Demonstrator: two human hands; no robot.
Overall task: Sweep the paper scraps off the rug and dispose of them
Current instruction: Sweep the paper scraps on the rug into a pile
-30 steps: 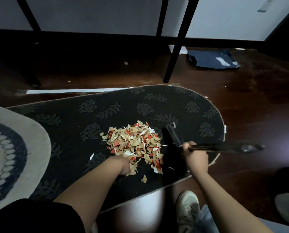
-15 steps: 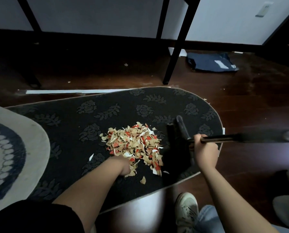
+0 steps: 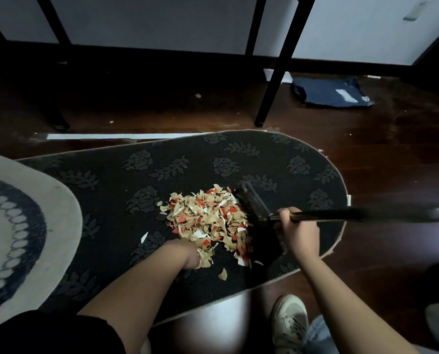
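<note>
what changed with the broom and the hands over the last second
The right hand kept its grip on the broom and swung the head away from the person, then in against the right side of the scrap pile. The left hand stayed at the pile's near edge, fingers hidden. The pile and the dark rug barely shifted.

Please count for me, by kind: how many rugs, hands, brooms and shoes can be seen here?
Rugs: 2, the dark floral oval rug and the pale round rug.
Hands: 2, left hand, right hand.
Black brooms: 1.
White shoes: 1.
Total: 6.
</note>
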